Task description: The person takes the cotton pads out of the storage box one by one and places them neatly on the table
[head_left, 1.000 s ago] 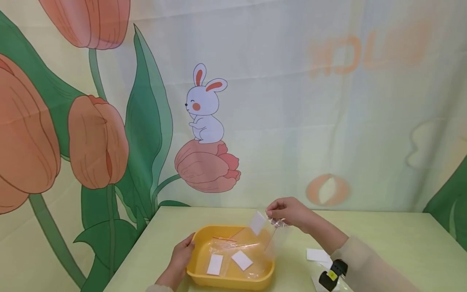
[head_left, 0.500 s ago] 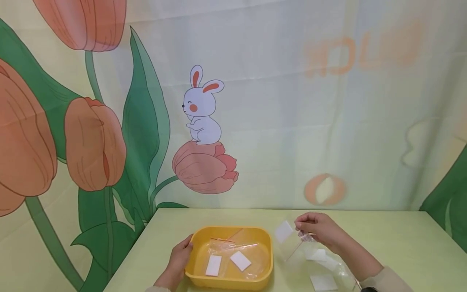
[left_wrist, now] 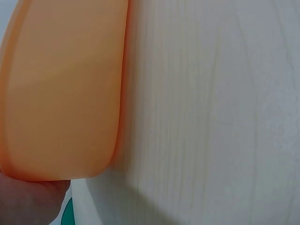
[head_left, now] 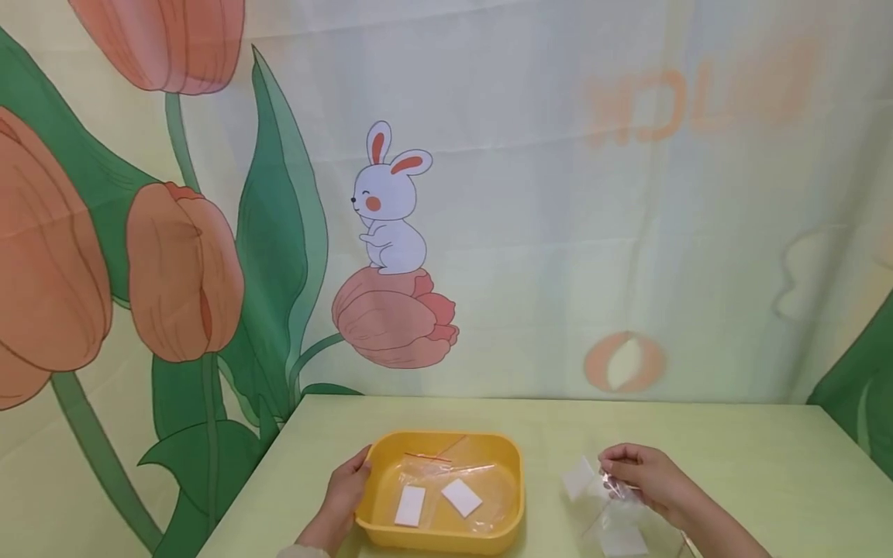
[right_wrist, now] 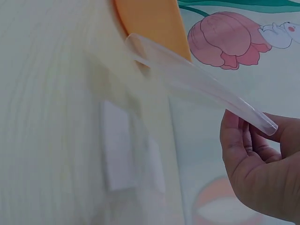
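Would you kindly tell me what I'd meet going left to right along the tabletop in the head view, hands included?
Left hand, yellow tray (inside it, left white rectangle, right white rectangle), white rectangle on the held clear bag, right hand.

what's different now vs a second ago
The right hand and the clear plastic bag it pinches have moved rightward and lower in the head view, from over the yellow tray's right edge to above the bags on the table. Nothing was newly gripped or released. The left hand still holds the tray's left side; the bags inside stayed put.
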A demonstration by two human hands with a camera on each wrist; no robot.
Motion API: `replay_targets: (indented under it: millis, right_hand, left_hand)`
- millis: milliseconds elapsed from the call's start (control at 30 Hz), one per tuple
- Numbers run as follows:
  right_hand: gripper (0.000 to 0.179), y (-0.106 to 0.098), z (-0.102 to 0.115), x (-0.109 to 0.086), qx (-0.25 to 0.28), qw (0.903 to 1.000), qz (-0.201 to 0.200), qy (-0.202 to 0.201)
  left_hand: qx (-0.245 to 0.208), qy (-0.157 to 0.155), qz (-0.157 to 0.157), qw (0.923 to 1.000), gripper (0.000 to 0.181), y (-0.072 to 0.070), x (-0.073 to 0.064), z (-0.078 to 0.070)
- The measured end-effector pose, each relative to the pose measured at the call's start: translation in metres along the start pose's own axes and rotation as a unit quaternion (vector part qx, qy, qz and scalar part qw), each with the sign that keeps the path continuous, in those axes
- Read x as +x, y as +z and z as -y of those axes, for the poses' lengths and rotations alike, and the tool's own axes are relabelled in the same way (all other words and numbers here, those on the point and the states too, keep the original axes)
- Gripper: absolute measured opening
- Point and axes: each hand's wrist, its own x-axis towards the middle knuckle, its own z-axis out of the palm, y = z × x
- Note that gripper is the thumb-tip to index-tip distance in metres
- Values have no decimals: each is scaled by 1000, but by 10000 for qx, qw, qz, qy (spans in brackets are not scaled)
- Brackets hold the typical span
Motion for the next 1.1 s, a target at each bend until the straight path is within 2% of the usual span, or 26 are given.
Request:
replay_targets:
  millis: [267,433,767,900,1100]
  right_hand:
    - [22,-10,-19,-5,145,9998,61,138]
    - [24,-14,-28,-7,-44,9996,-175,205]
    - [17,-16,-39,-5,-507,9962,-656,255]
    - [15,-14,-41,-3,-718,9924,-918,407]
    - [15,-11,-43,-1,-1371,9795,-1385,515]
  left_hand:
    - [72,13,16,10000,47,2,1,-1]
    - [102,59,22,9999,47,1,0,-1]
    - [81,68,17,9999,47,-1,-2,-1]
    - [72,60,-2,10000,47,-1,0,0]
    - [53,122,-10,9999,47,0,2,2]
